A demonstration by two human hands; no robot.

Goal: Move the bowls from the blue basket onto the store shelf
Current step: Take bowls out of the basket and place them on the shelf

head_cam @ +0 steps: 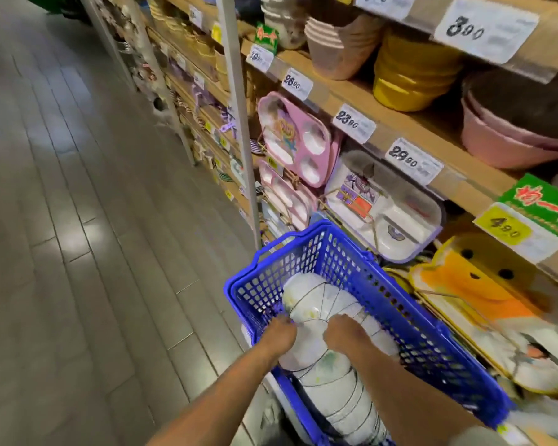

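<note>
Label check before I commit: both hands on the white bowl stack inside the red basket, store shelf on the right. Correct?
One error: the basket is blue, not red, as the head view shows. The rest stands: left hand and right hand are both on the white bowl stack inside it, store shelf on the right.

Both hands reach down into the basket, side by side.

Two bare forearms run up from the bottom edge and draw closer toward the wrists. The left hand sits by the left wall of the blue basket, back up, its fingers curled down over the side of the stack of bowls. The right hand, just beside it and not touching it, is bent at the wrist with knuckles up and fingers folded onto the top of the same stack; the fingertips of both hands are out of sight.
</note>
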